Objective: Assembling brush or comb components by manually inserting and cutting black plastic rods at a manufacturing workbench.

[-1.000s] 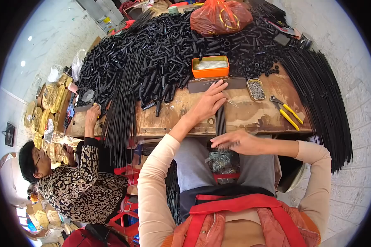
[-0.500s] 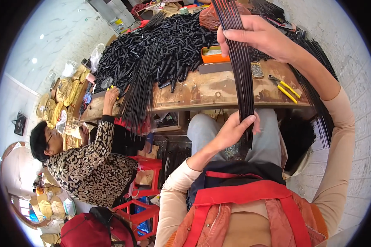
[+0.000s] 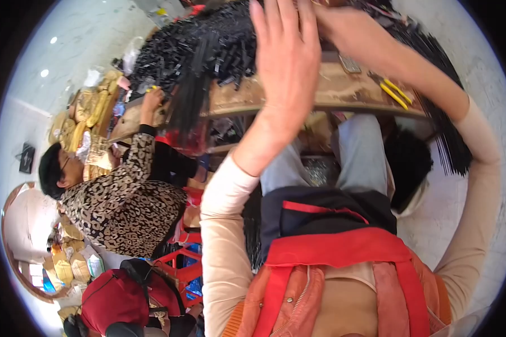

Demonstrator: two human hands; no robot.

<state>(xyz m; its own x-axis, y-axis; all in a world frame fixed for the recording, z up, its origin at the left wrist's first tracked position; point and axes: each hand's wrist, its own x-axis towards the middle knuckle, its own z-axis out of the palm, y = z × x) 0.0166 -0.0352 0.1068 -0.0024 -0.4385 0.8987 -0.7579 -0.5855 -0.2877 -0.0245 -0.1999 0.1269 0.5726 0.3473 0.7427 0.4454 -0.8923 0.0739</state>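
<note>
My left hand [image 3: 287, 64] is raised over the front of the wooden table [image 3: 236, 98], its fingers stretched out and its back toward me. Beside it at the top edge is my right hand [image 3: 346, 28], its fingers partly cut off and blurred. The bundle of long thin black rods from before does not show now. Beyond the hands lies a heap of short black pieces [image 3: 225, 36]. Yellow-handled pliers [image 3: 395, 94] rest on the table to the right, near a small tray of metal bits [image 3: 349, 63].
Long black rods [image 3: 191, 92] overhang the table edge left of my arm; more rods [image 3: 452, 149] hang at the right. A co-worker in a leopard-pattern top [image 3: 135, 216] sits at the left, one hand [image 3: 152, 101] at the table. Red stools [image 3: 180, 261] stand behind.
Both hands have moved up and away from me over the table, the left one from my lap. The rod bundle they held has gone from sight. My view has shifted.
</note>
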